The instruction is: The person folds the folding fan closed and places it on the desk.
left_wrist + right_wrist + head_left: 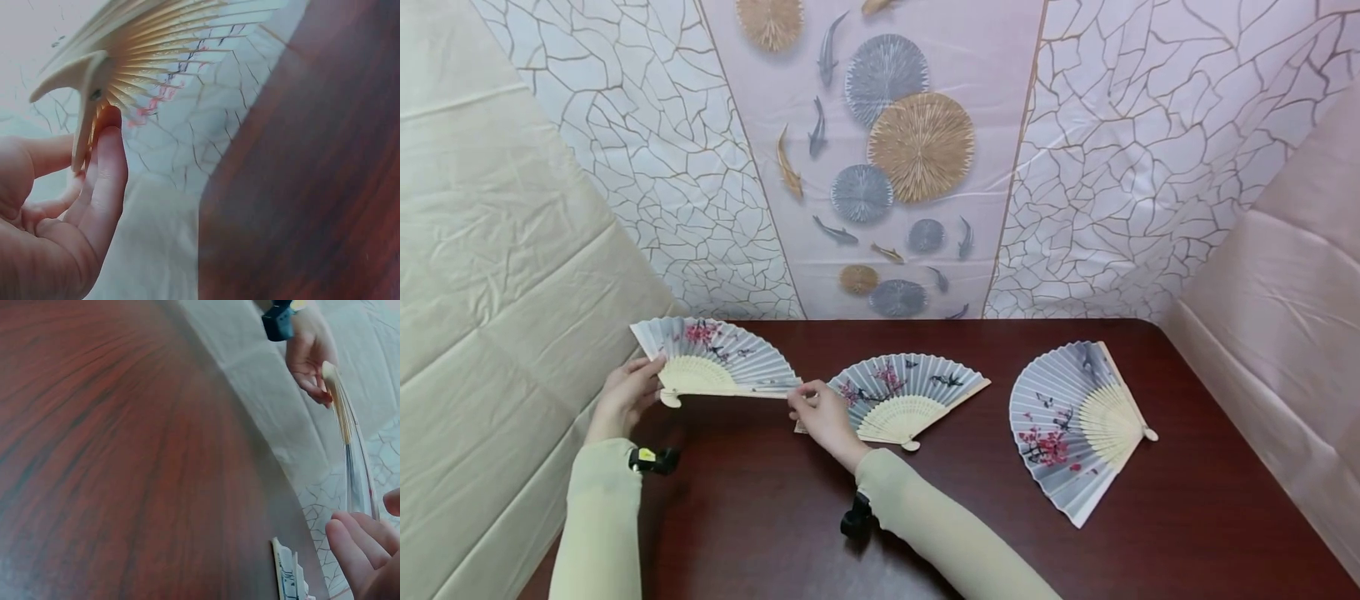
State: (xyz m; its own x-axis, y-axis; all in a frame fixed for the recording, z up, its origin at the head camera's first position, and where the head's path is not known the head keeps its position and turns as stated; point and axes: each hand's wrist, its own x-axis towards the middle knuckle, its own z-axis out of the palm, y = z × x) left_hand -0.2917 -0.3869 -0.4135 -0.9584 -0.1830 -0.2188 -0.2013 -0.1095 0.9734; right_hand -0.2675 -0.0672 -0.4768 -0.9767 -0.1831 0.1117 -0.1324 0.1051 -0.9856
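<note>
An open folding fan (pixel 715 354), grey-white with pink blossoms and pale ribs, is held raised between both hands at the table's back left. My left hand (pixel 625 393) pinches its pale ribs near the pivot; the left wrist view shows fingers (pixel 111 165) against the ribs and the hooked pivot end (pixel 94 78). At the other end, my right hand (pixel 829 417) pinches the fan's outer edge stick between thumb and fingers. Just behind that hand, a second open fan (pixel 902 412) lies on the table, its left part partly hidden by the hand.
A third open fan (pixel 1060 433) lies at the right, its pivot pointing right. The dark red wooden table (pixel 760 517) runs back to a patterned cloth wall (pixel 647 167). Pale padded panels (pixel 490 350) stand close on both sides.
</note>
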